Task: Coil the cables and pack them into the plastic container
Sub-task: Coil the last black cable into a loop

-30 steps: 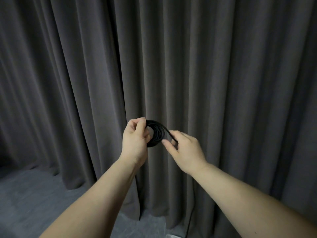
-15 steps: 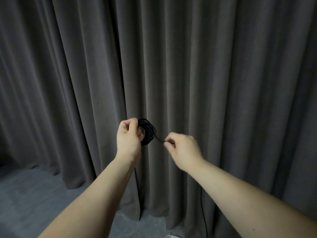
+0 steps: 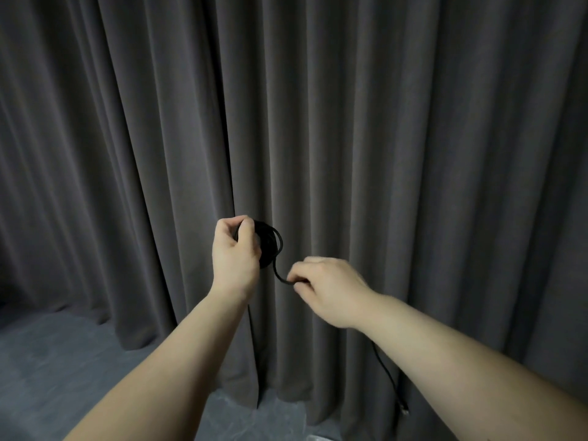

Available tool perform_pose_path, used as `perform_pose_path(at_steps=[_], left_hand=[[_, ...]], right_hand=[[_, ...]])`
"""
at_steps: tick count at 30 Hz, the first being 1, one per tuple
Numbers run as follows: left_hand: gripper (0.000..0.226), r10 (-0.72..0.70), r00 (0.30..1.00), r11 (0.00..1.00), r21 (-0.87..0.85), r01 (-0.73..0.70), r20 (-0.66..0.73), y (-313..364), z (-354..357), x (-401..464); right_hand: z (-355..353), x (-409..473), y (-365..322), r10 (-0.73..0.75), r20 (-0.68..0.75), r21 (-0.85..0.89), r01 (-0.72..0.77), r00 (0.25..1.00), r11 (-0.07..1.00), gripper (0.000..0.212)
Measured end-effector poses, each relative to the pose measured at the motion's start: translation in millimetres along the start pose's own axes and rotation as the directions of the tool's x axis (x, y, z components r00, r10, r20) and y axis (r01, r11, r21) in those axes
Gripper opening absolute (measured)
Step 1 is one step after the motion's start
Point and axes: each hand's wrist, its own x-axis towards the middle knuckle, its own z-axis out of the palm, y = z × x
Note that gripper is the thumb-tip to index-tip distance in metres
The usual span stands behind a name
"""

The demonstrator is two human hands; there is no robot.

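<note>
A thin black cable (image 3: 274,246) is wound into a small round coil, held up in front of me. My left hand (image 3: 234,253) is closed around the coil's left side and hides part of it. My right hand (image 3: 327,289), lower and to the right, pinches the loose strand that leaves the coil's bottom. The free tail (image 3: 386,374) hangs down under my right forearm, and its plug end (image 3: 404,409) dangles near the floor. No plastic container is in view.
Dark grey pleated curtains (image 3: 350,122) fill the whole background, close behind my hands. A grey floor (image 3: 63,361) shows at the lower left and bottom. A pale edge (image 3: 319,438) of some object peeks in at the bottom.
My right hand has moved down and to the right, drawing the loose strand away from the coil. The hanging tail's plug end has come into view. My left hand stays on the coil.
</note>
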Motion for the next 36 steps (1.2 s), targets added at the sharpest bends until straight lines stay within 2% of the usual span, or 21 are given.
perform_pose_path(at_steps=[5, 8, 11, 14, 18, 20, 24, 26, 29, 32, 34, 36], left_hand=[[0.006, 0.008, 1.0, 0.994, 0.112, -0.011, 0.029, -4.9, -0.4, -6.0], [0.006, -0.074, 0.987, 0.989, 0.137, 0.054, 0.143, -8.1, -1.6, -13.7], [0.006, -0.112, 0.958, 0.992, 0.086, 0.092, 0.265, -3.8, 5.8, -25.7], [0.011, -0.13, 0.942, 0.99, 0.101, 0.103, 0.31, -5.3, 9.3, -28.4], [0.012, -0.184, 0.923, 0.98, 0.139, 0.144, 0.337, -10.9, 7.4, -27.5], [0.012, -0.188, 0.919, 0.978, 0.153, 0.142, 0.347, -12.6, 9.6, -30.7], [0.026, -0.188, 0.916, 0.982, 0.068, 0.176, 0.354, -11.4, 15.1, -32.2], [0.03, -0.188, 0.901, 0.981, 0.027, 0.193, 0.392, -9.3, 16.3, -31.6], [0.029, -0.139, 0.891, 0.989, 0.019, 0.145, 0.433, -7.5, 15.0, -29.8], [0.021, -0.099, 0.91, 0.995, 0.034, 0.094, 0.402, -7.4, 15.7, -30.5], [0.008, -0.085, 0.922, 0.995, -0.02, 0.1, 0.379, -5.9, 19.7, -32.8], [0.006, -0.08, 0.931, 0.994, -0.047, 0.103, 0.355, -1.5, 25.1, -36.3]], right_hand=[[-9.1, 9.2, -10.8, -0.017, 0.105, 0.176, -0.002, 0.994, 0.984, 0.029], [-12.9, 15.5, -10.9, 0.032, -0.016, 0.311, -0.026, 0.999, 0.95, 0.02], [-10.0, 19.1, -6.8, 0.114, -0.157, 0.449, -0.032, 0.981, 0.893, 0.014], [-6.5, 18.8, -2.2, 0.164, -0.179, 0.584, -0.029, 0.97, 0.811, 0.029], [-10.5, 18.5, -0.7, 0.11, -0.075, 0.619, -0.04, 0.991, 0.784, 0.027], [-11.6, 19.1, 2.2, 0.132, -0.047, 0.643, -0.071, 0.99, 0.763, 0.024], [-9.3, 22.9, 10.9, 0.263, -0.175, 0.609, -0.106, 0.949, 0.786, 0.023], [-7.3, 23.0, 14.5, 0.321, -0.207, 0.633, -0.124, 0.924, 0.764, 0.026], [-5.5, 21.4, 18.0, 0.37, -0.227, 0.7, -0.113, 0.901, 0.705, 0.023], [-1.2, 20.2, 18.2, 0.424, -0.265, 0.767, -0.076, 0.866, 0.637, 0.017], [2.5, 18.2, 15.6, 0.46, -0.283, 0.74, -0.114, 0.842, 0.663, 0.021], [6.0, 15.8, 10.7, 0.463, -0.284, 0.686, -0.16, 0.839, 0.71, 0.033]])
